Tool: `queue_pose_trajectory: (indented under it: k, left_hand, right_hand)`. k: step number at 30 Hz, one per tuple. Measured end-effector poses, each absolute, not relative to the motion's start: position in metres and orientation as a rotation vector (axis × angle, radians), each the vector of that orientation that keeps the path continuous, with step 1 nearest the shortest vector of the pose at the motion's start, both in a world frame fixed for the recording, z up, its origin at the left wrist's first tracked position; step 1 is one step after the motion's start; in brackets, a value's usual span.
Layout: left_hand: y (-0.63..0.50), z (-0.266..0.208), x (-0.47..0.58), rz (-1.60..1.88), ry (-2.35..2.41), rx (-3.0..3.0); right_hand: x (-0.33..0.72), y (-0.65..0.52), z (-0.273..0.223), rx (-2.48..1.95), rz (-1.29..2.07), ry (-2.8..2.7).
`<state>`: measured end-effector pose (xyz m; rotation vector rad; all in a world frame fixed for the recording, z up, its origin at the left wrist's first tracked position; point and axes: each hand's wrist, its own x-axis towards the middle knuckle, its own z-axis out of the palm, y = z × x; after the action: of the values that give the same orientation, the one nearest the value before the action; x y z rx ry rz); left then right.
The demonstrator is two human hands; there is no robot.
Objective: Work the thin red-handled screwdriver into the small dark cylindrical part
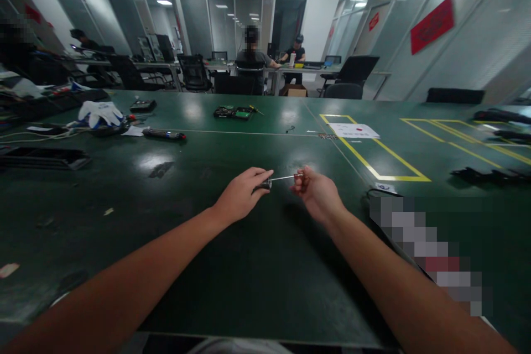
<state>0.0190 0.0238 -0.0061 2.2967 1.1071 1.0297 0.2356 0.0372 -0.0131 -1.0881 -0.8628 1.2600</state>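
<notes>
A screwdriver with a dark handle (264, 183) and a thin bright metal shaft (282, 178) is held level just above the green table. My left hand (239, 194) grips it by the handle, thumb below and fingers on top. At the other end of the shaft, the curled fingers of my right hand (317, 191) pinch around the tip. Whether a small part sits between those fingertips is hidden.
White-and-blue gloves (100, 114), an electric screwdriver (164, 135) and a green circuit board assembly (233, 113) lie across the table (199, 287). A paper sheet (354, 130) overlaps a yellow-taped rectangle. A pixelated object (431, 251) lies by my right forearm. People sit and stand at desks beyond.
</notes>
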Motion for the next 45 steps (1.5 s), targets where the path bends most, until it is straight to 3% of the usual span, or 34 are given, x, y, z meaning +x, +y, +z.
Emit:
queue_pose_trajectory:
  k: [9,26,39,45]
  left_hand:
    - [0.03,-0.014,0.013,0.892,1.154,2.347]
    - [0.023,-0.014,0.01,1.159,1.155,2.175]
    - [0.022,-0.015,0.009,1.136,1.194,2.206]
    - [0.022,-0.014,0.017,1.056,1.201,2.303]
  right_hand:
    - [0.239,0.041,-0.016,-1.175,1.015,-0.861]
    - [0.221,0.016,0.002,-1.023,0.835,-1.261]
    - [0.216,0.005,0.011,-1.036,0.762,-1.325]
    - [0.222,0.022,-0.002,-1.077,0.976,-1.055]
